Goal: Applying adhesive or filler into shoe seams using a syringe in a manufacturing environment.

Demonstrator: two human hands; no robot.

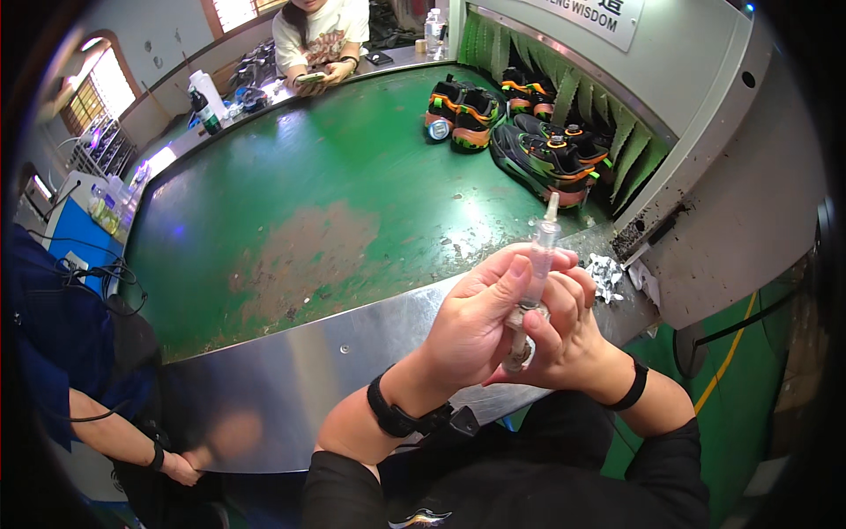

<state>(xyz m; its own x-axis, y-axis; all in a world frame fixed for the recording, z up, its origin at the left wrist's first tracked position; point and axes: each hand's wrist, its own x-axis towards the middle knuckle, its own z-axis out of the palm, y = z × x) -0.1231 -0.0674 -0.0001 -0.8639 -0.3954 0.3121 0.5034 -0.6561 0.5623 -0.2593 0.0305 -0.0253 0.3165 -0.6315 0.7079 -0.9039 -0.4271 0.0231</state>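
Observation:
Between my two hands is a clear plastic syringe [541, 251], tilted slightly right with its narrow tip upward. My left hand [467, 317] is closed around the barrel, its thumb lying along the near side. Lower down, my right hand [573, 339] has its fingers curled round the flange and plunger end, where whitish residue shows. Part of the barrel is hidden by my fingers. Beyond the tip, black shoes [542, 163] with orange and green trim stand on the green belt [203, 256].
A metal ledge [291, 370] borders the belt in front of me. Crumpled whitish scraps [606, 278] lie beside my right hand. A machine opening with green strip curtains [634, 163] stands at right. One person [322, 40] holds a phone across the belt; another in dark blue [62, 326] is at left.

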